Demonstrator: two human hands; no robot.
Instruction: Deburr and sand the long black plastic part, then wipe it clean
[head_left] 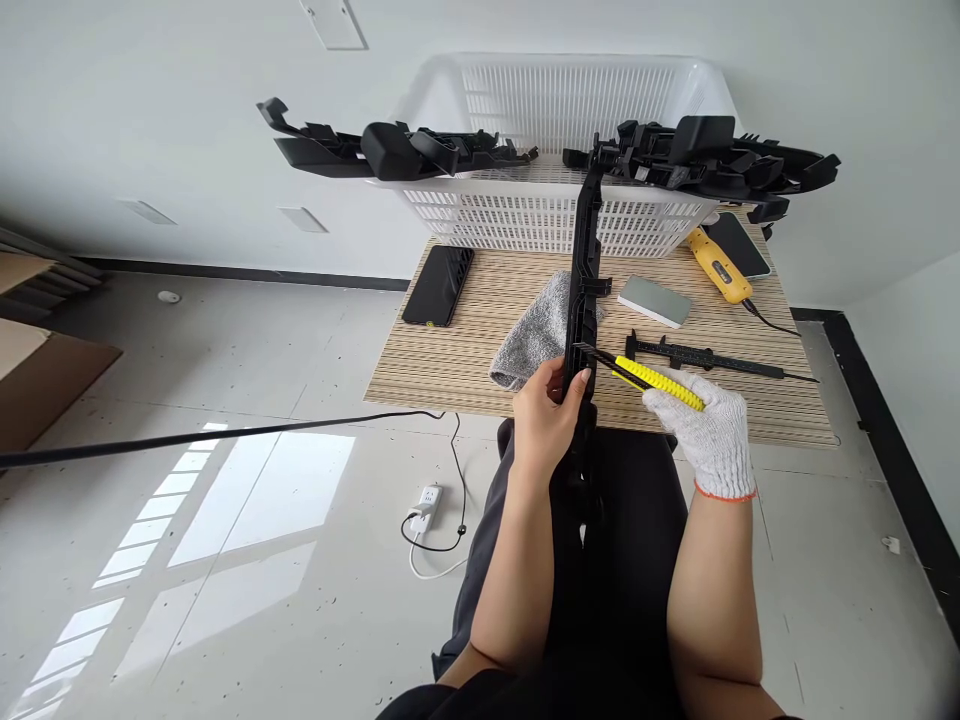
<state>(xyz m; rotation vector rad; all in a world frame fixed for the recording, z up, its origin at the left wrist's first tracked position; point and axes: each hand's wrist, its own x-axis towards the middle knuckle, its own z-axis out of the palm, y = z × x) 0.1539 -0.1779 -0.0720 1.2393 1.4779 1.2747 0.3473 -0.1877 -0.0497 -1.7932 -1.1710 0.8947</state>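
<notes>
My bare left hand (541, 420) grips the lower part of a long, narrow black plastic trim piece (587, 245), with thumb and fingers on either side. This piece stretches from my lap up to the basket's front rim. In my right hand (705, 425), which wears a white knit glove with an orange cuff, is a utility knife (658, 381) with a ribbed yellow and black handle. Its tip meets the trim piece just above my left fingers. Partly behind the piece lies a crumpled grey cloth (531, 335).
A white slatted basket (495, 215) holds more black plastic parts (697, 155) jutting past both sides. On the table (427, 370) are a black phone (439, 286), a grey-green box (654, 301), calipers (705, 358) and a yellow corded tool (720, 268). A power strip (427, 508) sits on the floor.
</notes>
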